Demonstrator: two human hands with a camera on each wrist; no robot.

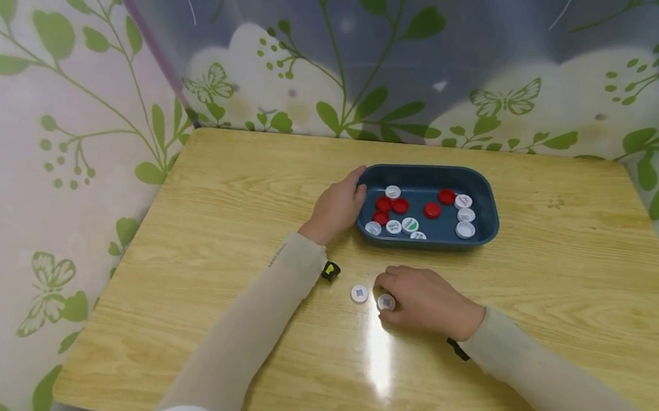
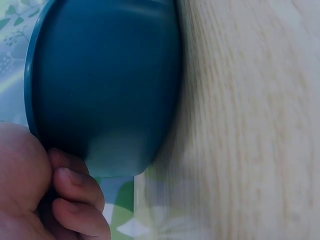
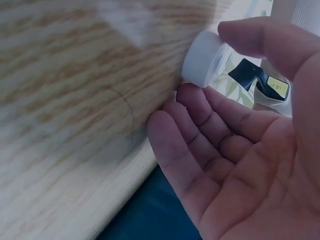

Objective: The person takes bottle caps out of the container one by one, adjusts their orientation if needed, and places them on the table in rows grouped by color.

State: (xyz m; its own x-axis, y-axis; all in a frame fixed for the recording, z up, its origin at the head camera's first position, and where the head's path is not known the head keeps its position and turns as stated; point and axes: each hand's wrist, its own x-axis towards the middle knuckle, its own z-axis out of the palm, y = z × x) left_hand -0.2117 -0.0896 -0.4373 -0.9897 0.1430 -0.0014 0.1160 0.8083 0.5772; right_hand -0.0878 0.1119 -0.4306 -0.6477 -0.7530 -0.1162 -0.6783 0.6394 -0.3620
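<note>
My left hand grips the left end of a dark blue plastic tray, with the thumb at the rim and several fingers curled by the outer wall in the left wrist view. Inside the tray lie red bottle caps and white ones. In front of it, my right hand pinches a white bottle cap at the table surface. The right wrist view shows that white cap between the thumb and a finger. Another white cap lies just left of it.
The wooden table carries the tray towards its back. A patterned wall covering rises behind the table and another on the left. Dark straps with small devices sit at both wrists, over beige sleeves.
</note>
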